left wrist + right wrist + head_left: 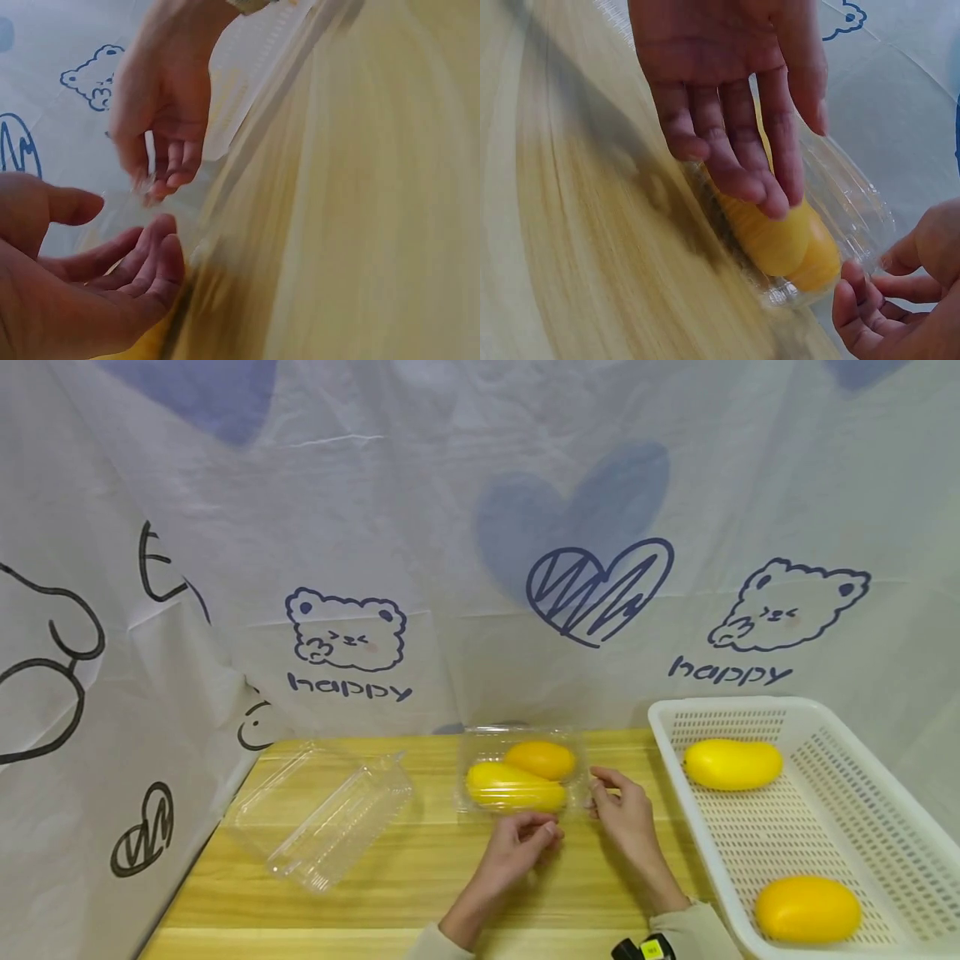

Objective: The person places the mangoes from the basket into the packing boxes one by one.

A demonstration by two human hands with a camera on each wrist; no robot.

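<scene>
A clear plastic clamshell box [480, 737] stands at the middle back of the wooden table with its lid down. Inside lie a long yellow mango-like fruit [513, 789] and a rounder orange-yellow one [543, 760]. My right hand [628, 818] pinches the box's right edge between thumb and fingers, as the right wrist view also shows at the box's plastic rim [866, 259]. My left hand [517, 853] is at the front edge, its fingers loosely bent and its thumb apart from them [97, 277]. Whether those fingertips touch the box, I cannot tell.
Another clear clamshell box [330, 827], opened out, lies on the left of the table [210, 910]. At the right stands a white perforated basket [686, 827] holding a yellow fruit [733, 765] and an orange-yellow one [807, 909]. A printed cloth [450, 652] hangs behind.
</scene>
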